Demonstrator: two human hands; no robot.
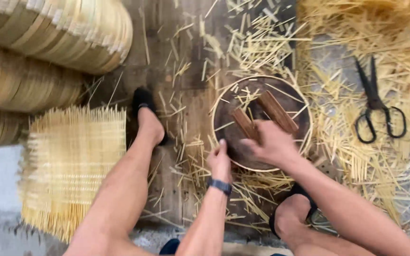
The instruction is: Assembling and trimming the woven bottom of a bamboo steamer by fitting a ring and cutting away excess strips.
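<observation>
We look straight down at a seated person's bare legs and both forearms. The right hand [274, 142] reaches forward over a round dark wooden block ringed by a thin bamboo hoop [224, 97]. Its fingers are clamped on a pair of brown wooden sticks [274, 111], which angle up and away from the palm and lie across the face of the block [281, 90]. The right forearm runs in from the lower right corner, wrist slightly bent.

The left hand [220, 161] sits at the near left edge of the hoop, fingers curled together and thumb raised; we cannot tell whether it pinches the rim or only rests against it. A dark wristwatch [220, 186] bands that wrist, and the forearm rises almost vertically from the bottom edge.

The hoop and block rest on the plank floor [167, 28], between the two feet. The left foot, in a black slipper [144, 102], is stretched out ahead; the right foot is tucked just below the block.

Bamboo slivers [357, 156] litter the floor thickly to the right. Black iron scissors [376, 102] lie on them, well apart from the hands. A woven bamboo mat [72, 161] with loose ends lies to the left. Stacked woven baskets [53, 33] fill the upper left.
</observation>
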